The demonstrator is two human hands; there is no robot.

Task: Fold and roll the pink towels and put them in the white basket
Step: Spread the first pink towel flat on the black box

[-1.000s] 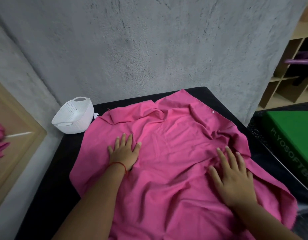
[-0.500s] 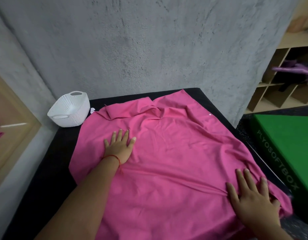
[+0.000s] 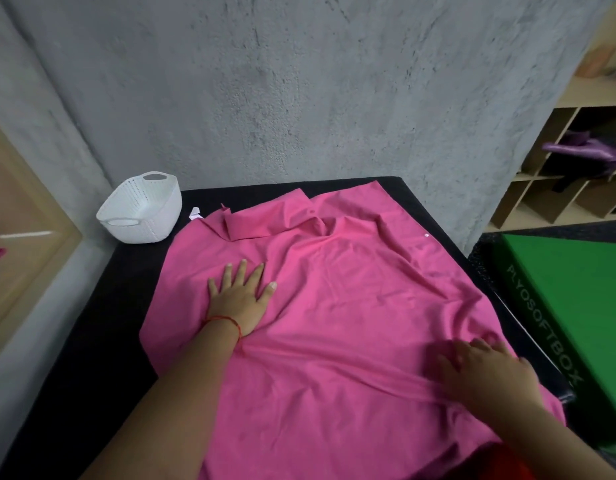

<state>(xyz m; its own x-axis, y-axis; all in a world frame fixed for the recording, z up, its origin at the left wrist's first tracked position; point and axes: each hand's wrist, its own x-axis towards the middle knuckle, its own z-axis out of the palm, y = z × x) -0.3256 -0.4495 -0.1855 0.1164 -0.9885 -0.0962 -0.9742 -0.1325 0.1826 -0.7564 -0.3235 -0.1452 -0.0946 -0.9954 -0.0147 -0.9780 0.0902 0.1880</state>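
Flatly, the left grip (image 3: 239,299) presses the pink towel (image 3: 351,306), fingers spread; the blurred right grip (image 3: 483,372) rests released on it.

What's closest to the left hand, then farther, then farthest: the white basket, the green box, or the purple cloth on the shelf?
From the left hand, in the head view:
1. The white basket, just beyond it, to the left.
2. The green box, off to the right.
3. The purple cloth, far right and farther back.

Single wide-angle view from the person's head, faces forward and down, close above and behind the left hand (image 3: 239,301) and right hand (image 3: 486,372), grey wall (image 3: 299,98) beyond both.
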